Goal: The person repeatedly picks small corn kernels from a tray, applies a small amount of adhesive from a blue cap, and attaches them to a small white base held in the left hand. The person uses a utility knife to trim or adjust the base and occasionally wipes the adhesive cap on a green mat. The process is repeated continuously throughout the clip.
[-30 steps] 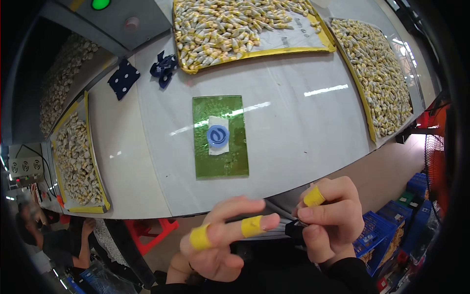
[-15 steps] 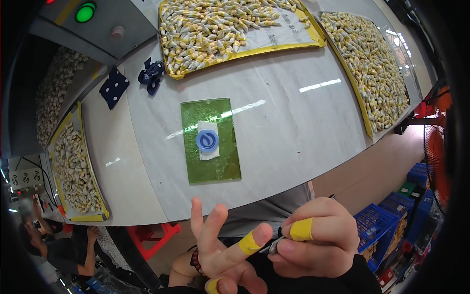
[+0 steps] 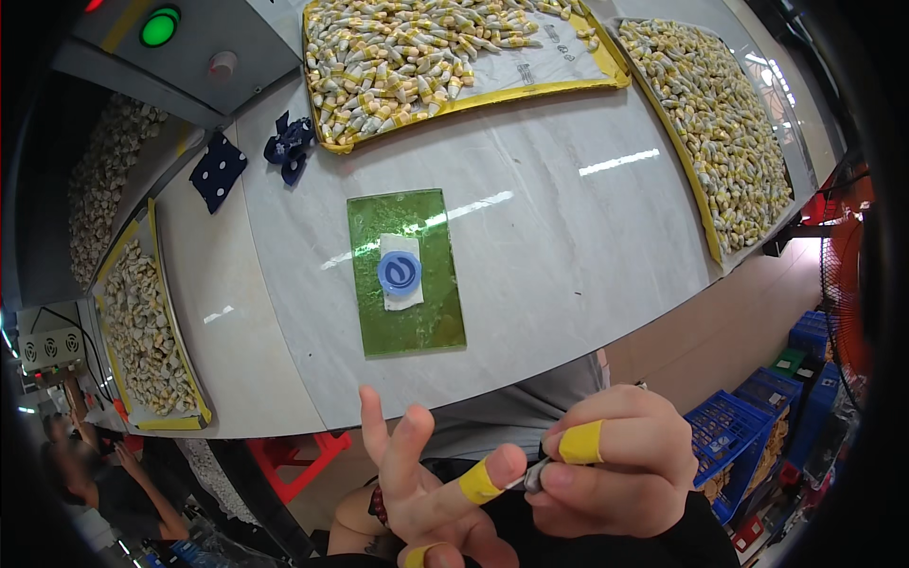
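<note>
Left hand (image 3: 421, 502) and right hand have closed the gap that lay between them a second ago, and the left hand's two outer fingers have swung from pointing right to standing up toward the far side. Its fingers are spread wide; the index, wrapped in yellow tape (image 3: 482, 481), slants right, its tip just beside the small grey bit (image 3: 533, 476). Whether it touches is hard to tell. Right hand (image 3: 625, 466) is narrow, thumb and index pinching that bit, knuckles bent, with a yellow band (image 3: 581, 442) around the index. Both are in front of the person's body, off the near edge of the bench (image 3: 540, 246).

On the bench, beyond the hands, a green plate (image 3: 407, 333) carries a white pad (image 3: 408, 300) under a blue disc (image 3: 400, 274). One full tray (image 3: 473, 104) stands far, another tray (image 3: 703, 216) to the right.
</note>
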Demonstrator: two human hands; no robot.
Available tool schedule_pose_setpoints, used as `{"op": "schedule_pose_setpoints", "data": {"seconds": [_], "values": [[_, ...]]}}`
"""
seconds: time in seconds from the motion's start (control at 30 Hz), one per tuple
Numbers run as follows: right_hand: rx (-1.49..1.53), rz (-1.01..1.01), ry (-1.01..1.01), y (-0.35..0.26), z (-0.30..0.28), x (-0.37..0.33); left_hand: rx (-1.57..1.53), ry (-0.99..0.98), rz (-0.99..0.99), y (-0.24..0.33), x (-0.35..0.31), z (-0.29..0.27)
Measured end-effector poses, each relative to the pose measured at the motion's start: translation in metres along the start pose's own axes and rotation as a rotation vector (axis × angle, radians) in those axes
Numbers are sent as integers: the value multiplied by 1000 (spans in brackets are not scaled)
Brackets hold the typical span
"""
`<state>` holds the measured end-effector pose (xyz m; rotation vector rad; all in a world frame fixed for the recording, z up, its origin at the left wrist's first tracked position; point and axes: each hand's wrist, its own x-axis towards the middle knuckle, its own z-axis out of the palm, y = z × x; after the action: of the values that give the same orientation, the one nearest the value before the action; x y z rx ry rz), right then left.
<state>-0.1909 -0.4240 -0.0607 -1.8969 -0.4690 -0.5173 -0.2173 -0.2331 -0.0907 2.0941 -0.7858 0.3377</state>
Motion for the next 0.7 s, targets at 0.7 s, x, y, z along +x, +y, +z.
{"op": "schedule_pose_setpoints", "data": {"seconds": [0.7], "values": [[-74,-113,27,5,1,3,97,57,15,3,24,4]]}}
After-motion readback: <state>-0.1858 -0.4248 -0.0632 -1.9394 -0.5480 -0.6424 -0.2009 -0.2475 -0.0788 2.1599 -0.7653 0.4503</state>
